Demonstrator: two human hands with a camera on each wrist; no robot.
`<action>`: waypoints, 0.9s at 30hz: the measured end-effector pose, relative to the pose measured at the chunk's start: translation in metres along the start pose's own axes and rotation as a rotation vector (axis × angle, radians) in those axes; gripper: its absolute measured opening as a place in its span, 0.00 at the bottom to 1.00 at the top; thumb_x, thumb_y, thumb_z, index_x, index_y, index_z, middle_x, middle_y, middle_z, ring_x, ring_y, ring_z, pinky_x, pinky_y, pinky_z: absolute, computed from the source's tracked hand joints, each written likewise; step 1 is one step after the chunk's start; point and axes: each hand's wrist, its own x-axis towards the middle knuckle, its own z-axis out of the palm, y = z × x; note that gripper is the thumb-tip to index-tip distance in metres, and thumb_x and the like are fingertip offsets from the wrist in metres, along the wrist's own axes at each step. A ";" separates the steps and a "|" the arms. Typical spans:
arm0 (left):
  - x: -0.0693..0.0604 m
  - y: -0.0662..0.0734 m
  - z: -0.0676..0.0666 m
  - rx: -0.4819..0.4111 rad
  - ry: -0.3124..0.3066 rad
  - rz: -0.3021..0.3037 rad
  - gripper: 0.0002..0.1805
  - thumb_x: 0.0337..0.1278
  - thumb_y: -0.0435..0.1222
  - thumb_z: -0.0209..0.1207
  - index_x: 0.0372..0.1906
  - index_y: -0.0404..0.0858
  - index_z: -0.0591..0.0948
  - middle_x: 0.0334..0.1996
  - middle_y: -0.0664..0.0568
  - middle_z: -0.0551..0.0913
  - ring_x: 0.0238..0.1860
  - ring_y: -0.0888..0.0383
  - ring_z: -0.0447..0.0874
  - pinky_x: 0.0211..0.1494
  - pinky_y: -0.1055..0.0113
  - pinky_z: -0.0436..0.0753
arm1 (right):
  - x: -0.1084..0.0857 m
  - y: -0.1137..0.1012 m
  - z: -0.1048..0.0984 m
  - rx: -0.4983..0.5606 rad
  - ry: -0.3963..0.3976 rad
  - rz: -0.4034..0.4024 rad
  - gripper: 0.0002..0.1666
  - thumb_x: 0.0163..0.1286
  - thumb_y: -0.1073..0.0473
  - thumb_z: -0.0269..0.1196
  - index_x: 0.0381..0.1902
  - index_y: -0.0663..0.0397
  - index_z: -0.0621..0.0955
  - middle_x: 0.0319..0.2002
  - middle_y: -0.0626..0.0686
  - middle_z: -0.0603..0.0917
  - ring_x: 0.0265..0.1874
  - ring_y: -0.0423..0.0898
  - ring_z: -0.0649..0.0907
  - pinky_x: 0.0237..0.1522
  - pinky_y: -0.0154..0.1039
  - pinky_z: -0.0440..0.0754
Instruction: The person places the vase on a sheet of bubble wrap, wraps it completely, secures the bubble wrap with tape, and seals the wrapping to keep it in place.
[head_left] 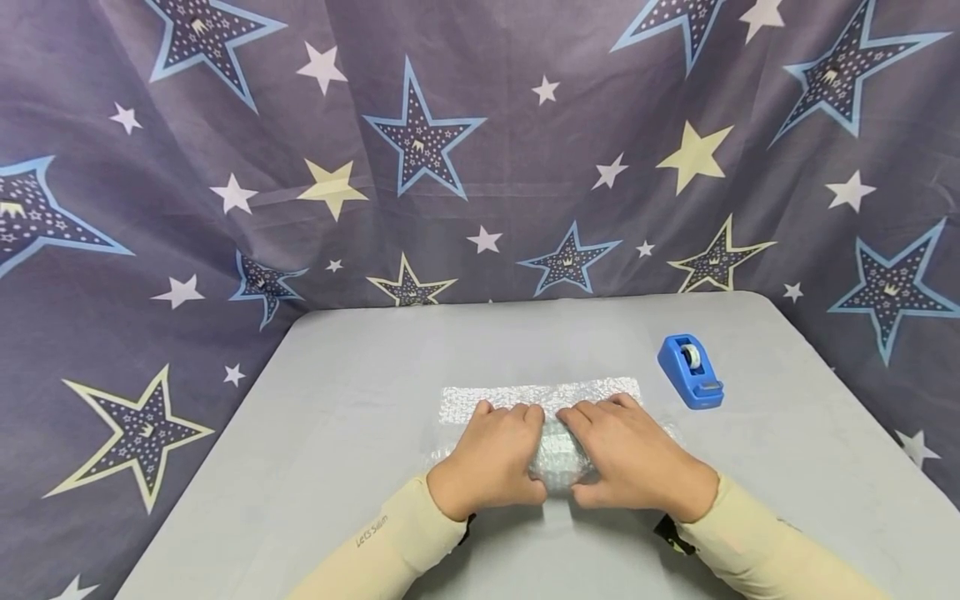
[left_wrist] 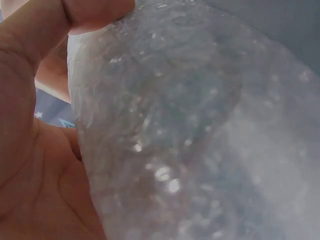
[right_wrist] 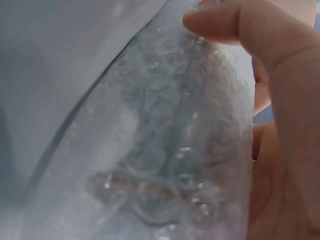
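Observation:
A roll of clear bubble wrap (head_left: 558,458) lies near the middle of the grey table, with a flat part of the sheet (head_left: 517,400) reaching out behind it. My left hand (head_left: 495,458) grips the roll from the left, fingers curled over the top and thumb at the near side. From the right, my right hand (head_left: 637,458) holds it the same way. Both wrist views show the wrap (left_wrist: 165,120) (right_wrist: 165,125) close up, thumb against its surface. What is inside the roll is too blurred to tell.
A blue tape dispenser (head_left: 690,372) with a roll of tape stands on the table (head_left: 360,367) to the right, beyond my right hand. Behind the table's back edge hangs a dark cloth (head_left: 525,150) printed with stars.

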 end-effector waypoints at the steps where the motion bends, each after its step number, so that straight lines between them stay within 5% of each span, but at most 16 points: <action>1: 0.000 0.000 0.000 -0.001 -0.003 -0.001 0.30 0.27 0.52 0.73 0.38 0.45 0.73 0.31 0.59 0.79 0.28 0.61 0.78 0.35 0.61 0.64 | 0.000 0.000 0.000 0.000 -0.002 0.000 0.53 0.40 0.32 0.72 0.61 0.57 0.79 0.48 0.50 0.86 0.45 0.49 0.86 0.52 0.50 0.77; 11: 0.002 -0.003 0.003 -0.026 -0.019 -0.016 0.29 0.30 0.54 0.71 0.40 0.45 0.75 0.32 0.60 0.80 0.29 0.62 0.78 0.38 0.59 0.66 | 0.000 0.002 -0.002 -0.002 -0.025 -0.003 0.60 0.41 0.29 0.73 0.67 0.60 0.76 0.57 0.53 0.83 0.56 0.53 0.83 0.62 0.59 0.76; 27: 0.002 -0.006 0.008 -0.017 0.027 0.003 0.26 0.34 0.56 0.69 0.39 0.46 0.77 0.31 0.60 0.80 0.30 0.63 0.78 0.37 0.60 0.66 | 0.002 0.001 -0.001 -0.008 -0.020 -0.013 0.57 0.39 0.33 0.77 0.65 0.57 0.77 0.56 0.51 0.83 0.54 0.51 0.84 0.56 0.53 0.79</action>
